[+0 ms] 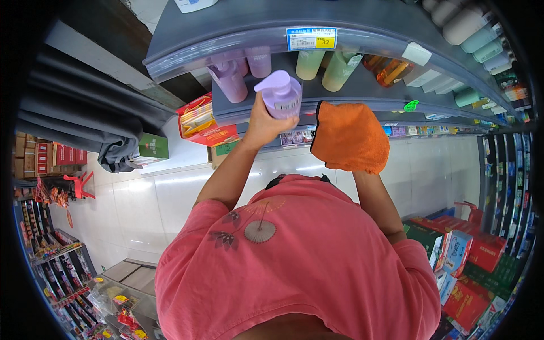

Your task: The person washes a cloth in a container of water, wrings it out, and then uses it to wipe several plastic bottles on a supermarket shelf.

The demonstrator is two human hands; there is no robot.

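A light purple pump bottle [282, 100] is gripped in my left hand [265, 123], held in front of the shelf with its pump head up and turned to the left. An orange cloth [350, 138] with a dark edge covers my right hand, leaving only the wrist and forearm showing below it. The cloth hangs before the shelf's front edge, apart from the bottle. Behind my left hand, more purple bottles [229, 80] stand on the grey shelf [308, 91]. Green-yellow bottles [342, 70] stand to their right.
An upper shelf [238, 21] with a price tag [312, 39] juts out above the bottles. Amber bottles [393, 72] and white boxes [429, 78] stand farther right. An open red box [208, 121] of packets sits left of the shelf. Stacked cartons [467, 255] stand at lower right.
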